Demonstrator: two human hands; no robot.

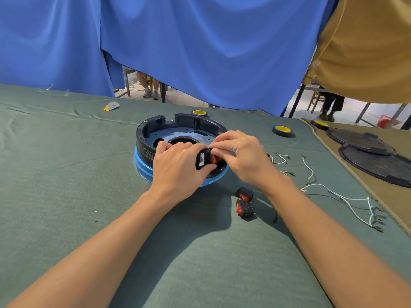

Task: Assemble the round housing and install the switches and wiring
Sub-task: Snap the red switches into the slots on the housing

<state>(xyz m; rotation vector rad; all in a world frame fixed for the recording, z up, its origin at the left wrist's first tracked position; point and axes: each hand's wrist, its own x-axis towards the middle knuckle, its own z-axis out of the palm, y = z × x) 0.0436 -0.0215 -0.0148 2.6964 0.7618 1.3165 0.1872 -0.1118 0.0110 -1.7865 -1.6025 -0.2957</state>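
1. Early days, I'd say. The round housing [144, 134] sits mid-surface, a black ring on a blue base. It's open on top, and I can't see anything wired inside.
2. The left hand [178, 167] has its grip curled round a black switch frame [197, 163], held right over the housing's near rim. The right hand [242, 156] is pinching a red switch [214, 159] against that frame, and it looks like it's going into a slot. Can't tell if it's seated, the fingers cover it.
3. Still to do, my guess: two spare switches [244, 208] lie on the surface [66, 174] just beside the right wrist. The white wires [347, 200] sprawl loose further right, hooked to nothing.
4. Other stuff: tape rolls [282, 130] behind the housing, and two black lids [375, 165] on the tan cloth off to the right.
5. Nothing's really in the way. The right forearm does pass close over those spare switches though, so it could easily nudge them.
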